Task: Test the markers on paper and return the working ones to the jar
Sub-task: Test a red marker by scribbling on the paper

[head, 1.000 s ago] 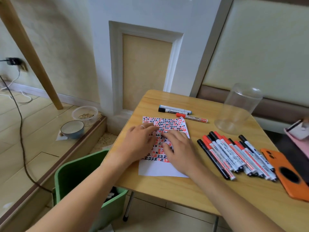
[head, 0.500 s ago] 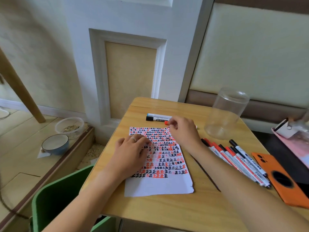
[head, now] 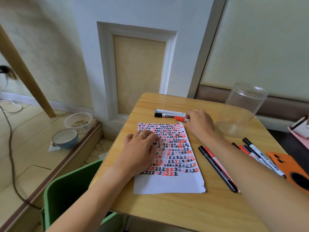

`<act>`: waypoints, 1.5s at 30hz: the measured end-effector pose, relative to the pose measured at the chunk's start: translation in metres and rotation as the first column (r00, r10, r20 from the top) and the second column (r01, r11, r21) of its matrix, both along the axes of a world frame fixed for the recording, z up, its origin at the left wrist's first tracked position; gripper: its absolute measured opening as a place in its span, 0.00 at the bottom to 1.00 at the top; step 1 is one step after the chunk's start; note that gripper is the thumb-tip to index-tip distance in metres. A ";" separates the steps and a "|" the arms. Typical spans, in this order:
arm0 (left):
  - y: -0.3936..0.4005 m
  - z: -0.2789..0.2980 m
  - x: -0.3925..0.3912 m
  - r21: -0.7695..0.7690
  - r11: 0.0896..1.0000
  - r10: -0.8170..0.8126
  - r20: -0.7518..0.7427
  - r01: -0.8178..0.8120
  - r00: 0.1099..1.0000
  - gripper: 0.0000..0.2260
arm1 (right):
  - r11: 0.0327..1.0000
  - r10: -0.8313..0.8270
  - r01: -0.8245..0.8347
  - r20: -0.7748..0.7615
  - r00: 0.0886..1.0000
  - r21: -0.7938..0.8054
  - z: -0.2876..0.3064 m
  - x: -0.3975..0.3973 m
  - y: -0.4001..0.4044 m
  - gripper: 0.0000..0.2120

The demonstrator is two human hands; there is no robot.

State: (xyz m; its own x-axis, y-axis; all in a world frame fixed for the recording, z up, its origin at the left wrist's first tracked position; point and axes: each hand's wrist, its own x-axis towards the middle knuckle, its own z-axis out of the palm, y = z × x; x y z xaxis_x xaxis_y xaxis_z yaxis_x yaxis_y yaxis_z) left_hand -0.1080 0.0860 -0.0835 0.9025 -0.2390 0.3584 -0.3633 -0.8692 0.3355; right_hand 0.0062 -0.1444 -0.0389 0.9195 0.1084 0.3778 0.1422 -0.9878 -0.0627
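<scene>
Paper point(head: 168, 183) lies flat on the table point(head: 175, 208), its upper part filled with rows of black and red marks. The left hand point(head: 140, 153) rests palm down on its left side, fingers spread and holding nothing, a ring on one finger; it hides part of the marks. Beyond the paper's far edge, the right hand point(head: 199, 122) is curled over the body of a red marker point(head: 179, 118), fingertips pinching it; only the red cap end shows, and whether the marker is lifted off the table cannot be told. Just past that hand's fingers lie a black marker point(head: 164, 115) and a blue marker point(head: 170, 111), side by side and touching. The jar point(head: 240, 109), clear and with nothing in it, stands to the right of the right hand, near it. A row of markers point(head: 219, 168) lies behind the right forearm, which covers most of them, so their number cannot be made out. An orange phone point(head: 291, 169) at the right edge is cut off by the frame.
</scene>
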 end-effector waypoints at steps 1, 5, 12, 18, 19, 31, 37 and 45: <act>0.000 0.001 -0.001 -0.001 1.000 0.003 0.002 -0.003 1.000 0.17 | 1.000 0.026 -0.026 0.033 0.999 -0.005 0.001 -0.002 -0.001 0.06; -0.002 0.010 -0.006 -0.090 0.996 0.023 0.065 -0.017 0.998 0.23 | 0.975 0.221 -0.215 0.213 0.952 -0.052 0.009 -0.026 0.007 0.04; -0.009 0.022 -0.021 -0.210 0.967 -0.100 0.198 0.142 0.975 0.19 | 0.871 0.490 -0.484 0.210 0.846 -0.081 0.012 -0.119 0.029 0.12; -0.013 0.022 -0.033 -0.156 0.925 -0.332 0.111 0.347 0.937 0.20 | 0.835 0.546 -0.550 0.144 0.825 -0.012 0.009 -0.154 0.018 0.08; -0.012 0.019 -0.034 -0.162 0.923 -0.342 0.071 0.349 0.937 0.21 | 0.830 0.554 -0.558 0.144 0.820 -0.013 0.008 -0.155 0.016 0.09; -0.015 0.013 -0.036 -0.221 0.895 -0.379 0.083 0.388 0.922 0.23 | 0.868 0.496 -0.485 0.129 0.859 -0.106 0.000 -0.170 0.013 0.18; -0.011 0.015 -0.034 -0.208 0.903 -0.366 0.087 0.376 0.927 0.23 | 0.880 0.474 -0.473 0.105 0.874 -0.034 0.005 -0.170 0.010 0.20; 0.003 0.011 -0.020 -0.136 0.965 -0.212 0.092 0.224 0.973 0.14 | 0.940 0.341 -0.339 -0.046 0.939 0.035 -0.013 -0.171 0.007 0.29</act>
